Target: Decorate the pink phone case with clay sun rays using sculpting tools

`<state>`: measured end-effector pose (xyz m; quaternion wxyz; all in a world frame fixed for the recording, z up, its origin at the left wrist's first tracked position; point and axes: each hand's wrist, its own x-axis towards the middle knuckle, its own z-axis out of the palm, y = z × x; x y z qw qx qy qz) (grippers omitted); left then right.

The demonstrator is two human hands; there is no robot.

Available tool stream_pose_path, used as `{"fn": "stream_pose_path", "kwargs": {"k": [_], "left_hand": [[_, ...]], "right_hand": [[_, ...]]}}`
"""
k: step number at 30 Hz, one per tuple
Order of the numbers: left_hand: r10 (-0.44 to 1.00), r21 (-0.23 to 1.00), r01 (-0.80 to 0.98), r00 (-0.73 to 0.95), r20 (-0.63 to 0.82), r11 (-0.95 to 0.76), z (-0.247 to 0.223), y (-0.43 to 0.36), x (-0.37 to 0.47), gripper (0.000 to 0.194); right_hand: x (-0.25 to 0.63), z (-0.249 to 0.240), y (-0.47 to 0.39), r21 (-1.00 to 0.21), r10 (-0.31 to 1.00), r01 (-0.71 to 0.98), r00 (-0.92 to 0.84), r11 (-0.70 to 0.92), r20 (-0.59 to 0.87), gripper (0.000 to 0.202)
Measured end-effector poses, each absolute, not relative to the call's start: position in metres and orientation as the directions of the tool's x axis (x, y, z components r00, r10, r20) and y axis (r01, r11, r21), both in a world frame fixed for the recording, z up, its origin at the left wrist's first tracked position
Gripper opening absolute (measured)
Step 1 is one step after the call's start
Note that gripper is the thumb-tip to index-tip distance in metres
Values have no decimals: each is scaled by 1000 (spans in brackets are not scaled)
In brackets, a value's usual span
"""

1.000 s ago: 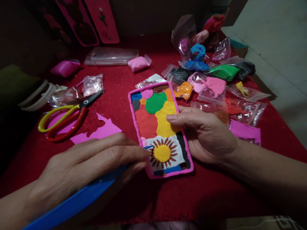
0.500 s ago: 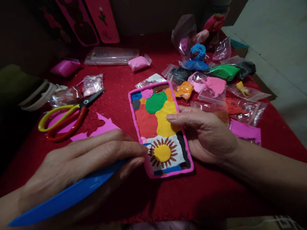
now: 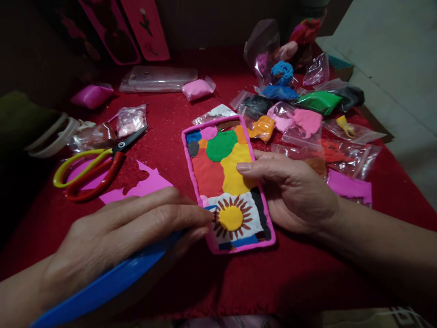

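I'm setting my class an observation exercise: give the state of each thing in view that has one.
Left hand: closed on blue tool
Right hand: gripping panel by edge
Blue tool: held, tip at panel
Panel: held, front multicoloured
Scissors: lying, blades apparently closed
Pink sheet: lying, cut
Green clay: bagged
Black clay: bagged

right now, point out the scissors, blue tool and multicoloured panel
Scissors (image 3: 116,162), head view: on the red handle near the pivot.
Blue tool (image 3: 114,279), head view: on its long flat body.
Multicoloured panel (image 3: 235,181), head view: on the large yellow patch.

Dim light falls on a red-covered table (image 3: 164,114), with a dark backdrop (image 3: 211,23) behind and pale floor (image 3: 396,54) rightward.
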<state>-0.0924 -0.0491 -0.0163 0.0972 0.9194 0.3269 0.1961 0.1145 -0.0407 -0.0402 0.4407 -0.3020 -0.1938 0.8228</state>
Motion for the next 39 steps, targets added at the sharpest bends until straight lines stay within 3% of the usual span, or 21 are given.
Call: {"fn": "stream_pose_path", "kwargs": {"k": [15,24,39], "left_hand": [[635,347,538,709,307,-768,-18,-48,-92,18],[566,272,502,776,278,-821,-14,-42,-100,21],[580,240,529,758,298,-814,-14,-45,-99,20]], "right_hand": [[114,-40,-40,-587,847,-614,-431,-527,-310,25],[114,-40,-41,-591,844,-605,-427,-534,-325,22],[114,-40,-41,-587,845,-610,-423,-533,-328,17]]}}
